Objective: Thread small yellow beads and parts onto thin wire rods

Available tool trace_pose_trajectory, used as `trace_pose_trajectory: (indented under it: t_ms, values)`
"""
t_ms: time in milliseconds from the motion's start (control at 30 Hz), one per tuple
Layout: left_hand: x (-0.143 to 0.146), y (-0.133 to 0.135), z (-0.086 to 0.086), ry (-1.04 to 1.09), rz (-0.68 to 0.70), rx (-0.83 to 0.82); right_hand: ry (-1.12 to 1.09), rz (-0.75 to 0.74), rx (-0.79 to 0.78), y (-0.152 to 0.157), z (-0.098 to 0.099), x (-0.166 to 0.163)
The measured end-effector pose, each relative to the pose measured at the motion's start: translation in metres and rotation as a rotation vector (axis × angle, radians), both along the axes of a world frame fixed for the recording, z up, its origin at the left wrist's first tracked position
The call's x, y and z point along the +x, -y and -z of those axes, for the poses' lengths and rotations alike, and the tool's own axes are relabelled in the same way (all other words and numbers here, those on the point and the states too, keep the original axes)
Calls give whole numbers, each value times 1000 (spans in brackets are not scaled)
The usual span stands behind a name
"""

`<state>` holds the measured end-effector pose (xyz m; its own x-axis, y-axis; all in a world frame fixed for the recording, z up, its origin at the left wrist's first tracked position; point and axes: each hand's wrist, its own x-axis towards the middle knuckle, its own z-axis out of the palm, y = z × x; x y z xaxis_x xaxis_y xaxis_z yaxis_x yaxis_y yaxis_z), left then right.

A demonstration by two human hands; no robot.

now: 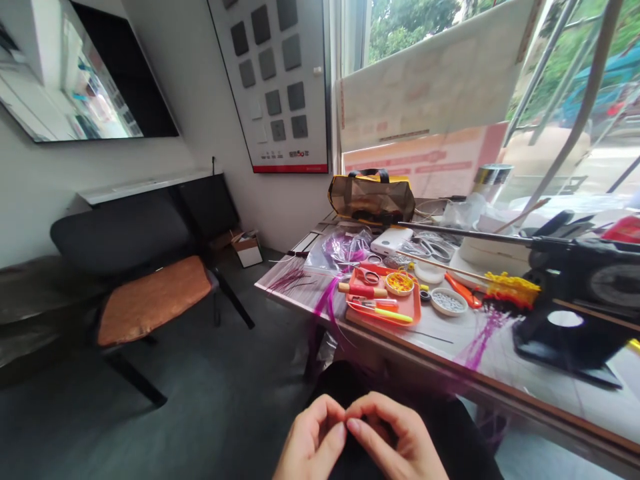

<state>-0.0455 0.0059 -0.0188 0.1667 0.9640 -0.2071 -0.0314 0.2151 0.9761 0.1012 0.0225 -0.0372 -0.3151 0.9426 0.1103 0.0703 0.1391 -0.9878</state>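
Note:
Low in the view, over my dark-clothed lap, my left hand (316,437) and my right hand (393,437) meet at the fingertips. Each one pinches thumb against forefinger; whatever lies between the tips is too small to make out. Beyond them on the table, an orange tray (414,308) carries a small dish of yellow and orange bits (399,283), scissors (369,275), a wooden-handled red tool (363,291) and a yellow pen-like tool (393,315). Purple threads (327,300) hang over the table edge left of the tray.
A white dish of grey beads (449,302) and orange-handled pliers (463,290) lie right of the tray. A yellow-red beaded piece (513,290) with purple threads (483,340) is beside a black stand (570,333). A bag (371,198) stands behind; a chair (155,300) is left.

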Motion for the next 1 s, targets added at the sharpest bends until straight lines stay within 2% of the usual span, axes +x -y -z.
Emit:
trace_pose_trajectory:
  t_ms: [200, 267, 400, 567, 733, 833, 1000]
  values:
    - [1, 0, 0, 211, 71, -89, 202, 20, 307, 1, 0, 1]
    - [1, 1, 2, 194, 67, -110, 229, 20, 361, 1, 0, 1]
    - [1, 3, 2, 49, -37, 4, 235, 17, 391, 0, 1, 2]
    - [2, 3, 2, -10, -78, -8, 206, 52, 352, 1, 0, 0]
    - [-5, -3, 18, 124, -74, -86, 167, 129, 336, 0, -3, 0]
    - [-7, -5, 27, 225, -89, -112, 157, 114, 418, -1, -3, -1]
    - [-6, -5, 30, 262, -114, -104, 182, 246, 550, 1, 0, -7]
